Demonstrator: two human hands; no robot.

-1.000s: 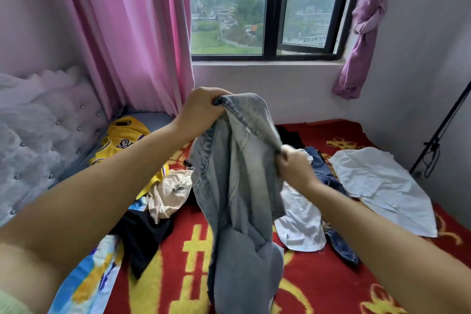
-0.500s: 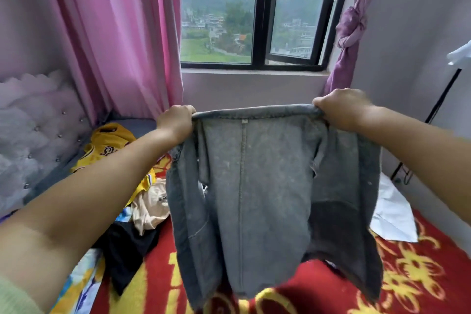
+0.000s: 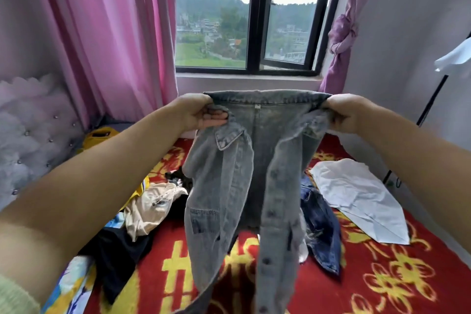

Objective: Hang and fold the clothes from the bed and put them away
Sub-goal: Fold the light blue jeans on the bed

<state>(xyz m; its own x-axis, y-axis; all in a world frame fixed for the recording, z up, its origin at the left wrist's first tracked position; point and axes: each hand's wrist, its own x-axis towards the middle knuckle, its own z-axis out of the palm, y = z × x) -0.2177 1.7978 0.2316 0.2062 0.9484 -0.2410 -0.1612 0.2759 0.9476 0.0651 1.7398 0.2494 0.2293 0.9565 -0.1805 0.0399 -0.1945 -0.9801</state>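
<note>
Holding a faded grey-blue denim jacket [image 3: 244,186] up by its shoulders, the left hand [image 3: 197,113] and right hand [image 3: 342,113] each have fingers curled round the fabric at either end of the collar, which is stretched taut and level between them. Jacket hangs open-fronted above the bed, both front panels drooping in soft vertical folds; cloth looks stiff, stone-washed, mottled. A pointed pocket flap sits high on the left panel, a patch pocket lower down, and a row of dark buttons runs down the right panel's edge. Below lies the bed's red blanket [image 3: 382,275], printed with yellow floral and character motifs. On it: a crumpled white shirt [image 3: 356,196] to the right, thin and creased; dark blue jeans [image 3: 321,224] just beside the jacket's hem; a beige garment [image 3: 150,206] and a black garment [image 3: 119,257] heaped together on the left; a yellow garment [image 3: 102,135] further back. Grey tufted headboard [image 3: 30,135] with studs at far left. Pink curtain [image 3: 114,46] hangs loose, a purple curtain [image 3: 341,41] is knotted, flanking a black-framed window [image 3: 257,33].
</note>
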